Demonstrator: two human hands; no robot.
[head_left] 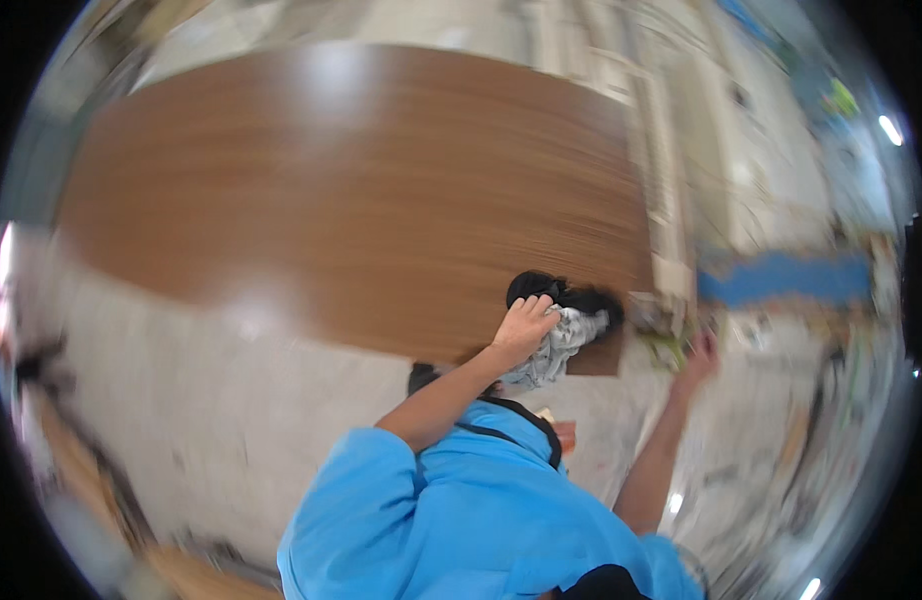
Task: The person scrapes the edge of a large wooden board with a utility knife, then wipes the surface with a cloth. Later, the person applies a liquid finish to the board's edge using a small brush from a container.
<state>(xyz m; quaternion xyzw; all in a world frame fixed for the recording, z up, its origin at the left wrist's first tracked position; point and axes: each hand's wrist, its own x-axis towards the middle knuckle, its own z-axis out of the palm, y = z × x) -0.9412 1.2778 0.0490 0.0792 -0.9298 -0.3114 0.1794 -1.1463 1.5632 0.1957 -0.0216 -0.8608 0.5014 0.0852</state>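
Note:
My left hand (526, 325) is closed on a crumpled grey-white rag (556, 350) at the near right part of a large brown wood-grain board (361, 200). Just beyond the fingers, a black bundle (541, 287), perhaps cloth, lies against the rag and the board. My right hand (701, 357) is off the board's right end, beside a blurred yellow-green item (666, 350). Motion smears its fingers, so what they hold, if anything, does not show.
Pale long strips (666, 220) run along the board's right end. Farther right lies a blue strip (786, 278) with ragged edges. A small orange-red item (565, 435) shows on the grey floor (221, 390) close to my body. Brown panels (81, 470) stand at the lower left.

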